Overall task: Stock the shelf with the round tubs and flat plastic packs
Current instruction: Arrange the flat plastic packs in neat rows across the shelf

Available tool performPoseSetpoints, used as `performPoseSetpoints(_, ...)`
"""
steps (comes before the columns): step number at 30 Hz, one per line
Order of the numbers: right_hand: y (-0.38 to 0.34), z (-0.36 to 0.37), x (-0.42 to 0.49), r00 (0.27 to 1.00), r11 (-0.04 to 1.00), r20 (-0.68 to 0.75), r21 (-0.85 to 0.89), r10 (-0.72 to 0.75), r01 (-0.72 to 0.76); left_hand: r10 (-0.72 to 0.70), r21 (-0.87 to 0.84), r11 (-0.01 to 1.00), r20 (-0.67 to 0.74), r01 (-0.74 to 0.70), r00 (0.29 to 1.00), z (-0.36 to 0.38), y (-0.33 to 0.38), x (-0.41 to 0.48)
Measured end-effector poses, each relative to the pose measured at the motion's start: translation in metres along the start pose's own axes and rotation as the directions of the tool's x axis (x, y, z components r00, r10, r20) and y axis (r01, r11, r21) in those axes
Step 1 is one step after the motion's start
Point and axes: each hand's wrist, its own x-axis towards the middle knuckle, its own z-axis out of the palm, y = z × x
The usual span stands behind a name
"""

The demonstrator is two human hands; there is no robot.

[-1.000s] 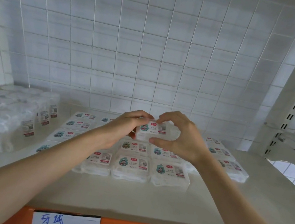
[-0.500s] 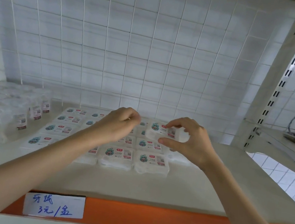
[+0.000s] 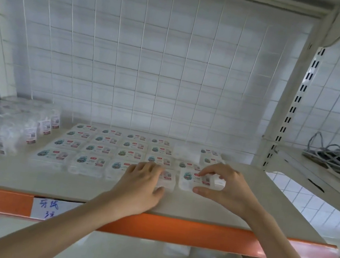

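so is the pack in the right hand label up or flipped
Label up: the pack pinched by the right hand shows its printed label on top.

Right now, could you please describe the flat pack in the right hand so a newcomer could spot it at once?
Start at the shelf with the orange front edge, holding a grid of flat packs. Follow the front row to its right end: the pack there is the only one pinched by the right hand.

The pale shelf [image 3: 241,210] has an orange front edge [image 3: 170,228] with a handwritten paper label [image 3: 50,209] toward its left end. Neat rows of flat plastic packs [image 3: 102,151] run from the back edge to mid-depth. Wrapped round tubs [image 3: 8,124] crowd the left edge.
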Motion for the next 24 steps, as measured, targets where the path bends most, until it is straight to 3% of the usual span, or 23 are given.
performPoseSetpoints(24, 0.006, 0.018, 0.000, 0.995, 0.993, 0.080, -0.098, -0.055, 0.063, 0.009, 0.036, 0.999, -0.011, -0.009, 1.000, 0.006, 0.002, -0.004)
